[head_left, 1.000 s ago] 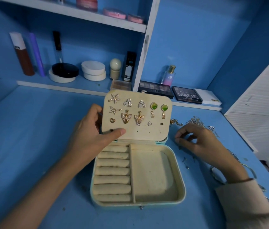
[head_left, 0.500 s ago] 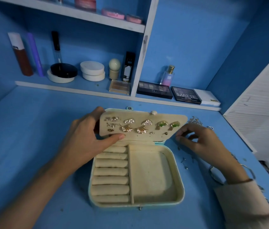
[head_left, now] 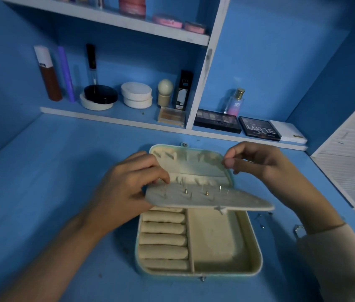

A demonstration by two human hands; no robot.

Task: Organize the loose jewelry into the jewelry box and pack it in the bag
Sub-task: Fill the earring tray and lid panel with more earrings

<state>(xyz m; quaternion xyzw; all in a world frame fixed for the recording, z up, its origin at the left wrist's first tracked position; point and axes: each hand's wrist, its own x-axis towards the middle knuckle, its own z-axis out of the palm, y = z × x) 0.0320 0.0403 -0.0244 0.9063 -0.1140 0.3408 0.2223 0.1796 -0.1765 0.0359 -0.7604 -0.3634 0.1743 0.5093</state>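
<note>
Cream-lined jewelry box (head_left: 215, 243), pale teal shell. Cream earring panel (head_left: 226, 200), gold-dotted. Blue desk (head_left: 52, 182), white shelf (head_left: 107, 118) edge. Black MATTE-lettered palette (head_left: 259, 128). Pink-to-blue perfume bottle (head_left: 235, 102), gold cap.

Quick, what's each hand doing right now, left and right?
Left hand: grips the earring panel by its left edge.
Right hand: fingertips pinched together; whether they hold anything cannot be told.

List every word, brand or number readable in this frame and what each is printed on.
"MATTE": lid of the black palette on the lower shelf.
"SB": front of the small perfume bottle.
Too blurred to read: the line under MATTE, the longer dark palette, the label on the black carton, the mark on the white box.
Jewelry box: no text seen.
</note>
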